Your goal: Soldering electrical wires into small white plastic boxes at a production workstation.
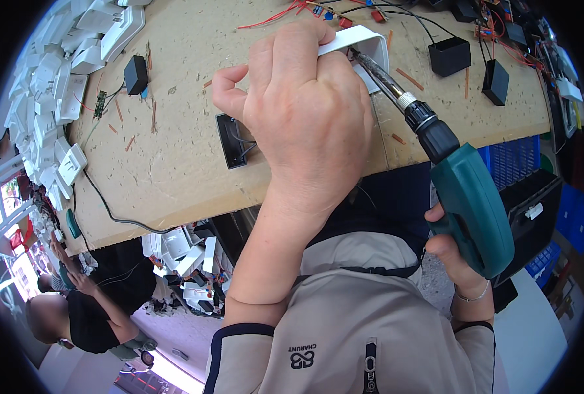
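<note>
My left hand (308,98) is closed on a white plastic housing (371,41), holding it tilted above the workbench, its open side toward the tool. My right hand (455,253) grips the green handle of a gun-shaped soldering iron (472,203). The iron's thin metal tip reaches into the housing; the exact spot it touches is too small to make out. Just below my left hand, an open black box (230,143) with dark wires lies on the bench, partly covered by the hand.
White plastic housings (55,85) are heaped along the left. A black box (135,75) is wired to a small circuit board (100,104). More black boxes (449,56) and loose wires lie at the far right. A co-worker (95,308) sits lower left.
</note>
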The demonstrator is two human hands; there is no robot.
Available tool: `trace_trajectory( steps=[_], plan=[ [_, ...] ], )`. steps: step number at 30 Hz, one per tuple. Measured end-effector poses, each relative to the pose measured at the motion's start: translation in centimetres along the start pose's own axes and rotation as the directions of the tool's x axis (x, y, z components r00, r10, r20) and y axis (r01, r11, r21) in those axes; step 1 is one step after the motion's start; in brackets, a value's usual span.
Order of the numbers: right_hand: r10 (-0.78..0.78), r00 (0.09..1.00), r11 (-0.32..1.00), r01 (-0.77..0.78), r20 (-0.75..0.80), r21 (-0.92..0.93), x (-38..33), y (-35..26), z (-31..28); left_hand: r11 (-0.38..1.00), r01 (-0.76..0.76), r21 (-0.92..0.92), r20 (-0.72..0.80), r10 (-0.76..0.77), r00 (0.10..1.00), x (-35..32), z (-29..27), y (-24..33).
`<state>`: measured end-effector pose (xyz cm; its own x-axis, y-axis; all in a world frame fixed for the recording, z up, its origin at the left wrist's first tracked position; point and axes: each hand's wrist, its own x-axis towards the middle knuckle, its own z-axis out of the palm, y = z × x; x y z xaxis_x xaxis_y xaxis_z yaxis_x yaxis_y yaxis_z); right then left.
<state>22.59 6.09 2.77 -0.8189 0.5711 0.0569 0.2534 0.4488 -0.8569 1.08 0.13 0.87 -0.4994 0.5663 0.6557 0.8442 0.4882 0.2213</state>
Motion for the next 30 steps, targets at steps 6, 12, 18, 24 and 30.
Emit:
trace_trajectory(
  steps=[6,12,18,24,30],
  plan=[
    [-0.004,1.0,0.999,0.005,-0.003,0.046,0.21,-0.1,-0.04,1.0,-0.004,-0.011,-0.001,0.004,1.0,-0.01,-0.01,-0.1],
    [0.02,1.0,0.995,-0.019,-0.017,0.096,-0.05,0.0,0.09,1.0,-0.001,-0.017,-0.008,0.001,1.0,-0.03,0.02,-0.05],
    [0.014,1.0,0.99,-0.013,-0.005,0.137,0.05,0.08,0.05,1.0,-0.001,-0.019,-0.012,0.001,1.0,-0.05,0.17,-0.21],
    [-0.04,0.999,0.993,0.036,0.034,0.11,0.06,0.55,-0.19,1.0,0.006,-0.02,-0.006,-0.006,1.0,0.0,0.11,-0.14],
    [0.027,0.999,0.993,-0.022,-0.039,0.117,-0.5,0.54,0.11,1.0,0.003,-0.022,-0.014,-0.003,1.0,0.09,0.17,-0.1]
  ],
)
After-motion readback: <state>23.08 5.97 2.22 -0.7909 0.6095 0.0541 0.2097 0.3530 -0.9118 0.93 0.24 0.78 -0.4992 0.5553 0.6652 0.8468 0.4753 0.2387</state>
